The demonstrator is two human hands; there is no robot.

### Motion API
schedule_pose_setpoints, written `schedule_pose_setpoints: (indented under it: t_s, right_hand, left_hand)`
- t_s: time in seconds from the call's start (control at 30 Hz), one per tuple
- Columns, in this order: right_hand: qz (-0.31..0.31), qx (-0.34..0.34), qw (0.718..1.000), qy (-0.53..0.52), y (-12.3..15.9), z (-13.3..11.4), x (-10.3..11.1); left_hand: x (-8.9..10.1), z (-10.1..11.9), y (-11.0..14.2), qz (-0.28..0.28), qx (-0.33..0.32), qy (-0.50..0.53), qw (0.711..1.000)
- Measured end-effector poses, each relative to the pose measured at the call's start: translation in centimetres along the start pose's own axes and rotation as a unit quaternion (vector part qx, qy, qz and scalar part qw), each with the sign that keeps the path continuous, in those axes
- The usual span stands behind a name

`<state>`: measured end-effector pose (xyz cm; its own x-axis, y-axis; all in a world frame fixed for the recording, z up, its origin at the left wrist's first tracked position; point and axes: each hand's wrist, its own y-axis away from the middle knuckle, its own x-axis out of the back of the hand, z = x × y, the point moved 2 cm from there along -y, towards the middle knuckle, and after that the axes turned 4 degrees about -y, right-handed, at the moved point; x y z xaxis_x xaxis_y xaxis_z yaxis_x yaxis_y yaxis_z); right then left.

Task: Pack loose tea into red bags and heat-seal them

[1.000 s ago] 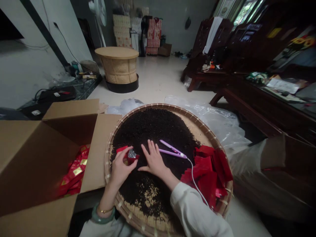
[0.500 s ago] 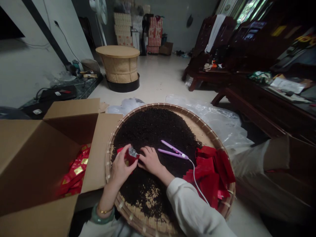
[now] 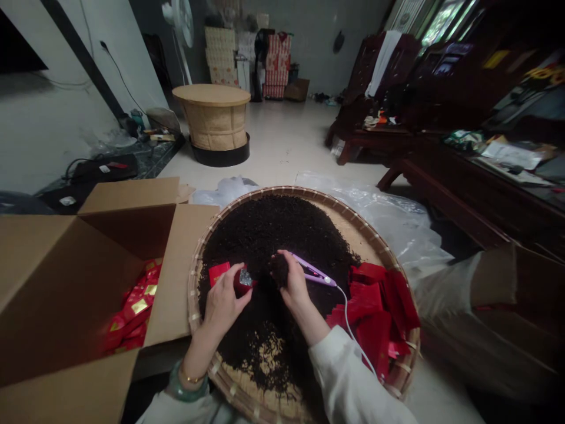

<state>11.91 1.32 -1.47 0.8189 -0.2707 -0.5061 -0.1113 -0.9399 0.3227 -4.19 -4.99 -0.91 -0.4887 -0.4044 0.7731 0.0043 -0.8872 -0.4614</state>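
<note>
My left hand point(image 3: 224, 299) is closed around a small red pouch point(image 3: 242, 284), whose open mouth shows a silvery lining. To its right, my right hand point(image 3: 295, 290) grips a clump of dark tea leaves point(image 3: 279, 270) just above the heap. Loose tea point(image 3: 273, 221) covers much of a round bamboo tray point(image 3: 378, 238). Beside my right hand lies a purple hair straightener point(image 3: 325, 279), partly hidden by the fingers, with a white cord. Another red packet point(image 3: 217, 272) rests on the tea behind my left hand. Flat red pouches point(image 3: 373, 315) are piled at the tray's right side.
An open cardboard box point(image 3: 185, 259) on the left contains several red packets point(image 3: 139, 306). Clear plastic sheeting point(image 3: 384, 212) lies on the floor behind the tray. A dark wooden table point(image 3: 468, 188) stands to the right, and a round wicker stand point(image 3: 216, 121) farther back.
My right hand has left the pouch's mouth, moved right and now holds a clump of tea leaves. My left hand keeps the pouch, shifted slightly right, uncovering the red packet behind.
</note>
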Motion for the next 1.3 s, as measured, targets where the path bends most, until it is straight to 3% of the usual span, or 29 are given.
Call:
schedule_pose_setpoints:
  t_s: [0.1, 0.27, 0.47, 0.73, 0.97, 1.07, 1.2, 1.3]
  right_hand:
    - [-0.017, -0.076, 0.988, -0.131, 0.6, -1.1, -0.3]
    - [-0.058, -0.034, 0.983, -0.169, 2.1, -3.3, -1.5]
    - [-0.046, 0.052, 0.991, -0.117, 2.9, -3.0, -2.5]
    - [-0.067, 0.182, 0.978, 0.074, 2.9, -2.7, -2.0]
    - [-0.111, 0.183, 0.972, 0.096, 2.7, -2.6, -1.8]
    - [-0.159, 0.196, 0.953, 0.169, 2.7, -2.6, -1.3]
    - [-0.238, 0.233, 0.895, 0.296, 2.8, -2.5, -0.4]
    - [-0.262, 0.244, 0.862, 0.359, 2.5, -2.8, 0.3]
  left_hand:
    - [-0.2, 0.9, -0.3, -0.023, 0.002, -0.007, 1.000]
    - [-1.0, 2.7, -1.0, -0.062, 0.030, -0.022, 0.997]
    - [-2.1, 3.6, -1.0, -0.073, 0.035, 0.022, 0.996]
    - [-2.9, 2.6, -0.4, -0.088, 0.070, 0.109, 0.988]
    - [-3.0, 2.4, -0.4, -0.102, 0.088, 0.130, 0.982]
    - [-3.0, 2.3, -0.3, -0.104, 0.096, 0.132, 0.981]
    - [-3.3, 2.0, -0.2, -0.087, 0.093, 0.147, 0.981]
    - [-3.4, 1.9, -0.1, -0.079, 0.083, 0.148, 0.982]
